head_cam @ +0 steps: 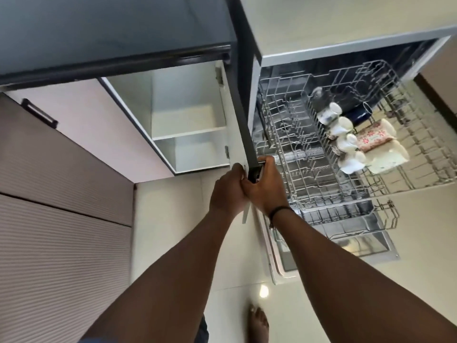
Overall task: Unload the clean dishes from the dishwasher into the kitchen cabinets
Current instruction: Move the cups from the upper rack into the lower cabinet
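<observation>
The floor [173,219] is laid with glossy pale cream tiles; a small bright spot of reflected light [263,291] lies on it. At left stand ribbed grey-brown cabinet fronts [61,243], one fitted with a dark rectangular bar handle [39,113]. Above them runs a dark blue-grey countertop [111,28] with a black front edge.

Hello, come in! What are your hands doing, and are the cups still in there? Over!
Both hands, left and right, gripping open cabinet door. Cups still in upper rack. Shelves bare.
</observation>
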